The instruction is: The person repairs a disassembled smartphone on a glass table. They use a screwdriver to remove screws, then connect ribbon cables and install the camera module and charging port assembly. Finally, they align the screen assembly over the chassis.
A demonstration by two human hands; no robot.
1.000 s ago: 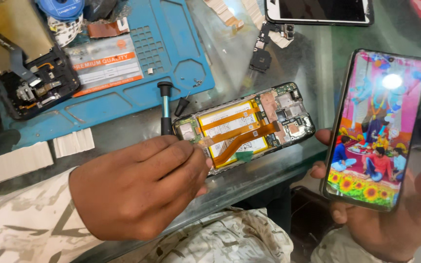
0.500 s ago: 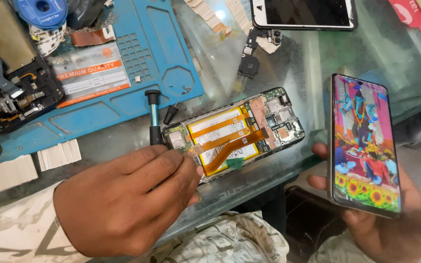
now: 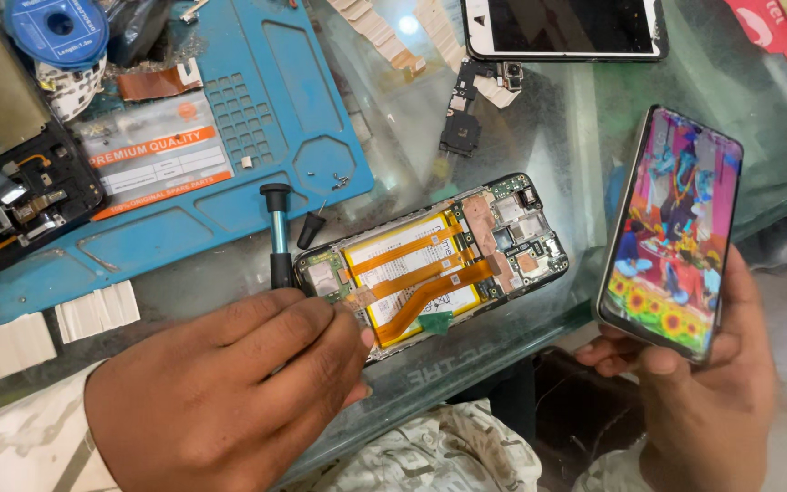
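Opened phone lies just beyond my left hand, long axis running away rightward; fingertips pinch at its near end. My right hand grips a lit phone upright, farther off.

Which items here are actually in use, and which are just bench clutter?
In use:
left hand
opened phone with yellow battery and orange flex cable
right hand
lit phone showing a colourful picture

Lying about:
teal-handled screwdriver
blue repair mat
blue solder spool
white-framed dark-screened phone
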